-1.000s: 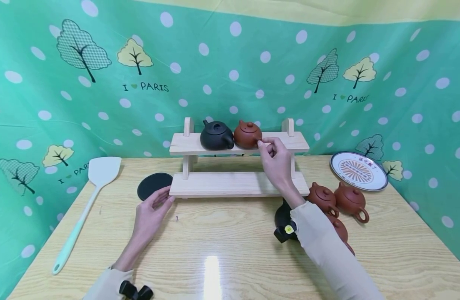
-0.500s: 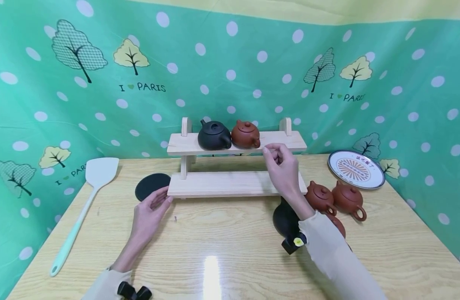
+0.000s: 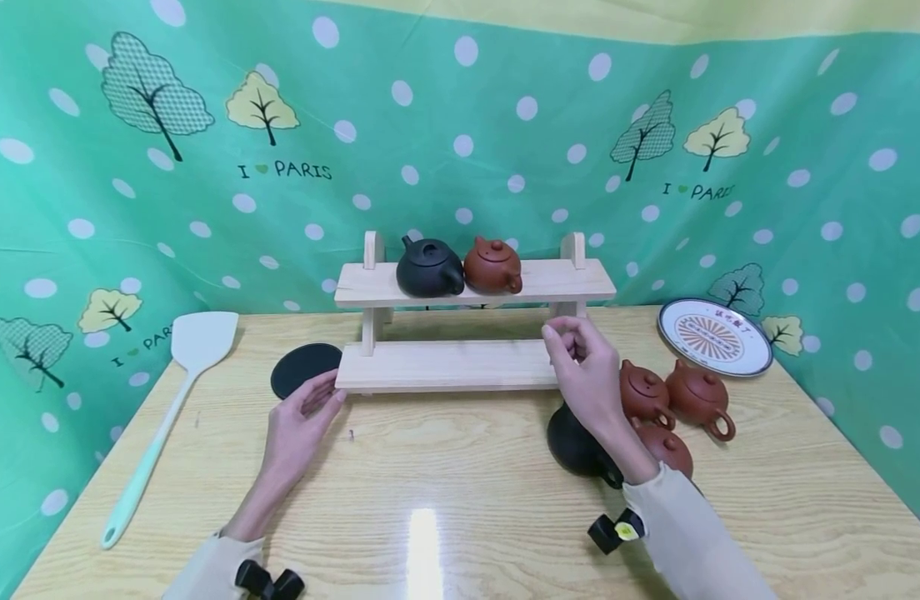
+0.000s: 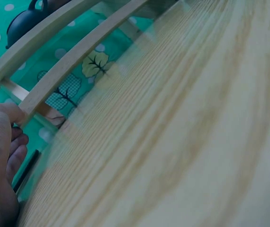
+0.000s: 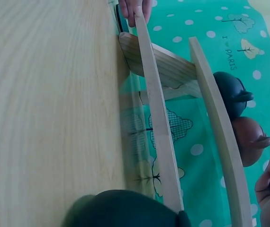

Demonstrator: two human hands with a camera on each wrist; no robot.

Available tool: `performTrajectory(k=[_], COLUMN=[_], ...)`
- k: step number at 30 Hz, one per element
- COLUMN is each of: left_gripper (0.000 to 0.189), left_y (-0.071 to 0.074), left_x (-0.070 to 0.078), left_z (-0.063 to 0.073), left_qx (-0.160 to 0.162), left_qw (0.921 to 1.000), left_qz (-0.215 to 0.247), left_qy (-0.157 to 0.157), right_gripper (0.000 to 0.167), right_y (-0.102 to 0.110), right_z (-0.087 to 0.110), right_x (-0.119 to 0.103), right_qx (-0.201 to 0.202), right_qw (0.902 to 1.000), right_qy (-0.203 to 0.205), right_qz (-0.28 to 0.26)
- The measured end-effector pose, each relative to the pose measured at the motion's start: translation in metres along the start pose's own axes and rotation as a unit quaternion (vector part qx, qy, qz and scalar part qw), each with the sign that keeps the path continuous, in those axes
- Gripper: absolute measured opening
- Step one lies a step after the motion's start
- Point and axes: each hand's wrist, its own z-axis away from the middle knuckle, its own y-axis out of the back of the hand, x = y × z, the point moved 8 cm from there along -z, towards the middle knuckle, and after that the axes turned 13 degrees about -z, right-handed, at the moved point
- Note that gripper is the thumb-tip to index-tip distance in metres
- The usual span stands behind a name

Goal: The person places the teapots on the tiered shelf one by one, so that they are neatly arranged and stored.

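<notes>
A two-tier wooden shelf [image 3: 445,367] stands at the middle back of the table. On its upper board a black teapot [image 3: 428,271] and a reddish-brown teapot [image 3: 492,268] sit side by side. My left hand [image 3: 302,432] grips the left end of the lower board; in the left wrist view the thumb lies on the board's end with the fingers curled below. Holding nothing, my right hand [image 3: 593,379] hovers with loosely bent fingers in front of the shelf's right end. Below it, partly covered by the forearm, is another black teapot [image 3: 572,446].
Several reddish-brown teapots [image 3: 700,392] cluster right of the shelf. A patterned plate [image 3: 756,360] lies at the back right. To the left are a black round disc [image 3: 298,367] and a spatula [image 3: 163,446] with a mint handle. A green polka-dot cloth [image 3: 460,108] hangs behind.
My right hand has let go of the reddish-brown teapot on the upper board and come down to the right, toward me. The left hand stays at the shelf's end.
</notes>
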Motion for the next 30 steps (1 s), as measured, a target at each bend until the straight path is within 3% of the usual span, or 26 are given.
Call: performTrajectory(k=[8, 18, 30], left_gripper=[0.040, 0.040, 0.040], left_y=[0.000, 0.000, 0.000], left_x=[0.000, -0.001, 0.000], left_z=[-0.001, 0.000, -0.001], left_qx=[0.004, 0.003, 0.004], left_qw=[1.0000, 1.0000, 1.0000], left_qz=[-0.001, -0.004, -0.002], left_qy=[0.001, 0.003, -0.003], right_gripper=[0.012, 0.011, 0.015], right_y=[0.016, 0.031, 0.045], right_z=[0.021, 0.042, 0.063], right_x=[0.001, 0.004, 0.002], right_qx=[0.000, 0.006, 0.005], right_qw=[1.0000, 0.9992, 0.9978], right_qy=[0.005, -0.036, -0.049], right_qz=[-0.001, 0.014, 0.044])
